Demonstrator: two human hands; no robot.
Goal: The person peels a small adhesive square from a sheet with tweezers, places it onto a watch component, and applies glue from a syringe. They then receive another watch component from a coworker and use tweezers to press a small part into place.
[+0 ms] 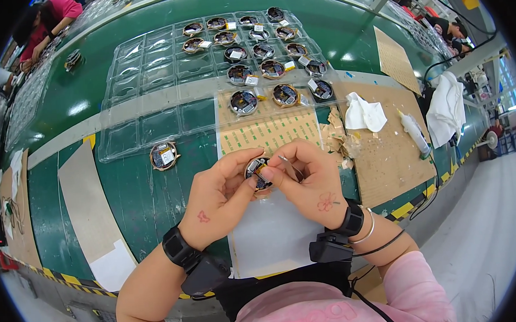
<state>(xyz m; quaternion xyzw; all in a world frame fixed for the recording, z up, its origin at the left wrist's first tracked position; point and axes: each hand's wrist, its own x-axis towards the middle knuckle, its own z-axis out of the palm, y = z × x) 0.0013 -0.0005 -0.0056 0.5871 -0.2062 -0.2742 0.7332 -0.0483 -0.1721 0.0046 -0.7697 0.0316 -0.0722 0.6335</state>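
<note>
A round, open watch case (258, 171) with dark circuitry inside is held up at the middle of the bench. My left hand (217, 186) is closed around its left side, the thumb at its lower rim. My right hand (307, 180) presses its thumb onto the inside of the case. A slim metal tool that looks like tweezers (292, 167) is tucked in the fingers of the same hand. Below the case lies a white sheet (271, 237). Beyond it is a tan adhesive-backed sheet with green print (268, 135). Another open watch case (164, 156) rests on the bench to the left.
A clear plastic tray (158, 102) at the back holds several open watch cases in its right compartments. On the right, a brown board (389, 173) carries a white cloth (364, 112) and a white glue bottle (414, 132). Peeled paper scraps (334, 135) lie beside it. People sit at the far edges.
</note>
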